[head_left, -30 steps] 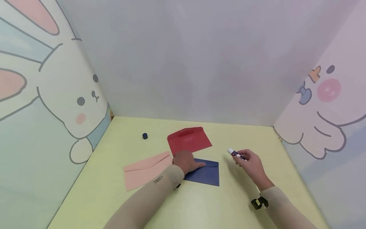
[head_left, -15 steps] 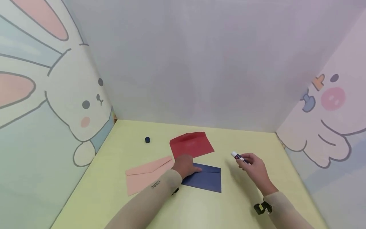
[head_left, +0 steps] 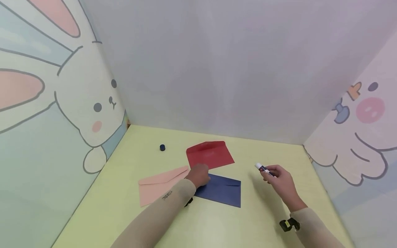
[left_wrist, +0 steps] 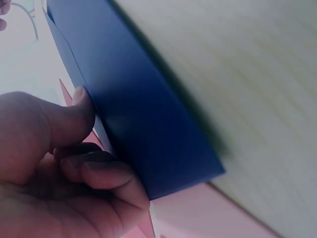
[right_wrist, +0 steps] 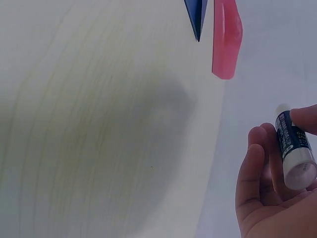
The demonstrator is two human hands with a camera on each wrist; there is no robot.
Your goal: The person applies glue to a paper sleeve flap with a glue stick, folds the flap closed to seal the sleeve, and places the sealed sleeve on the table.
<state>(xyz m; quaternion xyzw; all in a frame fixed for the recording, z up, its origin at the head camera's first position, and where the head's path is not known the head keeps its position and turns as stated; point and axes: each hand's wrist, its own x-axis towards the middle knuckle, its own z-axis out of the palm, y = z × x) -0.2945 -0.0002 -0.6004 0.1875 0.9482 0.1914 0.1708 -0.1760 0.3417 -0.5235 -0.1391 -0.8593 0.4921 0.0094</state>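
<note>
My left hand point(head_left: 198, 175) is at the left end of the dark blue envelope point(head_left: 221, 191). In the left wrist view its thumb and curled fingers pinch the edge of the blue envelope point(left_wrist: 133, 94), which looks slightly raised off the table along its long side. My right hand point(head_left: 283, 184) holds a glue stick point(head_left: 263, 168) above the table, right of the envelope. The right wrist view shows the glue stick point(right_wrist: 292, 139) between thumb and fingers, white at both ends with a dark label.
A red envelope point(head_left: 211, 156) with its flap unfolded lies behind the blue one. To the left is a pink envelope point(head_left: 155, 189), partly covered by my left arm. A small dark cap point(head_left: 162, 147) stands at the back left. Walls bound the yellow table point(head_left: 217, 224).
My left thumb has drawn back from across the blue envelope to its left end. The right hand keeps hold of the glue stick in nearly the same place; the head view has shifted slightly.
</note>
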